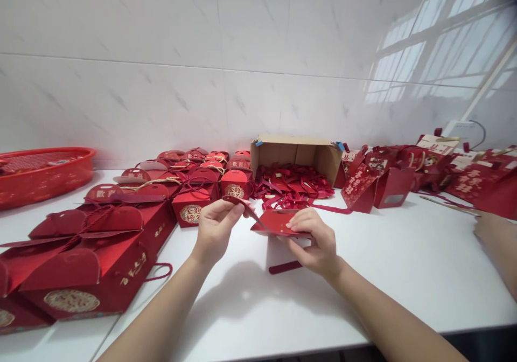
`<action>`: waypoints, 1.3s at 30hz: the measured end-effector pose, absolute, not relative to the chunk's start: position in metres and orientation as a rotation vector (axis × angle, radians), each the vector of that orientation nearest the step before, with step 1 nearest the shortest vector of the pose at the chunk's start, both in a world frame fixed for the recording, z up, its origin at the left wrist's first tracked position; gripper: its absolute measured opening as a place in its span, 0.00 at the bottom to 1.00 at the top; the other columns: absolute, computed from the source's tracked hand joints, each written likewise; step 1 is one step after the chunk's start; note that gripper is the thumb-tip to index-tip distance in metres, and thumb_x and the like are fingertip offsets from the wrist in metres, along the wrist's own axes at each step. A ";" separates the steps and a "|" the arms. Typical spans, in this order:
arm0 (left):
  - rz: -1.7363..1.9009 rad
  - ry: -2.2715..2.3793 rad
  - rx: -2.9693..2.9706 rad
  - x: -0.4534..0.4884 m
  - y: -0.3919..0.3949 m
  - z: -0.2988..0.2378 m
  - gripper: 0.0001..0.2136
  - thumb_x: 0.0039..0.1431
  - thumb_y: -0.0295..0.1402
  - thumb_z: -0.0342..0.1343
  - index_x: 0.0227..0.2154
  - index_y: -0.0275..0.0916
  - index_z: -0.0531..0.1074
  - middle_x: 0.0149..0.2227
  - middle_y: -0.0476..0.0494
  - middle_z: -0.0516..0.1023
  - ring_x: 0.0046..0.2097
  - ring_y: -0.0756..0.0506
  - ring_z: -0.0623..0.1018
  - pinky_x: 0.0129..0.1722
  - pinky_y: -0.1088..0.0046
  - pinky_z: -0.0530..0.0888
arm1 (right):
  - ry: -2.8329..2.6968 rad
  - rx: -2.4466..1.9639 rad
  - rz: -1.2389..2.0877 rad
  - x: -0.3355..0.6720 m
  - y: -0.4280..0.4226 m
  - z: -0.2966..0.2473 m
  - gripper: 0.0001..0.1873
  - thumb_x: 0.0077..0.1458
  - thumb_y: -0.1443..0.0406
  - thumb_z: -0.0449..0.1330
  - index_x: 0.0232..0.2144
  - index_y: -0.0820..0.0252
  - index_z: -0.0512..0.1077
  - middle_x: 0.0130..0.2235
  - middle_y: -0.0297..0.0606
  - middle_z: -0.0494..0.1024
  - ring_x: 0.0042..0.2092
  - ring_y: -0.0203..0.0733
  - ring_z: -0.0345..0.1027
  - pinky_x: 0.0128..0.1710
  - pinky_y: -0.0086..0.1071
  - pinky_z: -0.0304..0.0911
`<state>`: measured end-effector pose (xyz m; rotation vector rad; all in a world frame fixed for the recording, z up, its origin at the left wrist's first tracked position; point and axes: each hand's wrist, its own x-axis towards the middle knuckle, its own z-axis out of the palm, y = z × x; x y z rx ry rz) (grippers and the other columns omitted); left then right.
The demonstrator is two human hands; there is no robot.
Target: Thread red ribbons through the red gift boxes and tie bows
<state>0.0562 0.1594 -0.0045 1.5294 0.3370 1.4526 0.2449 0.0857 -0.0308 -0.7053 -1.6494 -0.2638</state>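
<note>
Between my hands, above the white table, is a small red paper gift box [277,221], partly folded. My left hand [218,224] pinches a raised flap of it between thumb and fingers. On the other side my right hand [315,239] grips the box's edge, fingers on top and thumb below. Under the box a dark red ribbon [285,267] shows, lying on or just above the table; its other end is hidden. Just behind my hands, loose red ribbons [288,181] spill out of a cardboard box [297,140] lying on its side.
Finished red boxes with cord ties [121,243] crowd the left, with smaller ones [234,184] behind. A red plastic basket [48,176] stands far left. More red gift bags [393,187] line the right back. Another person's arm [495,249] reaches in from the right edge.
</note>
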 end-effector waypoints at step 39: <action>1.010 0.365 1.854 0.059 0.147 -0.002 0.07 0.54 0.33 0.58 0.31 0.34 0.75 0.33 0.38 0.78 0.36 0.44 0.77 0.37 0.67 0.75 | -1.723 -0.607 -0.306 0.240 0.081 -0.025 0.13 0.45 0.74 0.61 0.34 0.57 0.65 0.30 0.39 0.72 0.32 0.42 0.67 0.31 0.40 0.65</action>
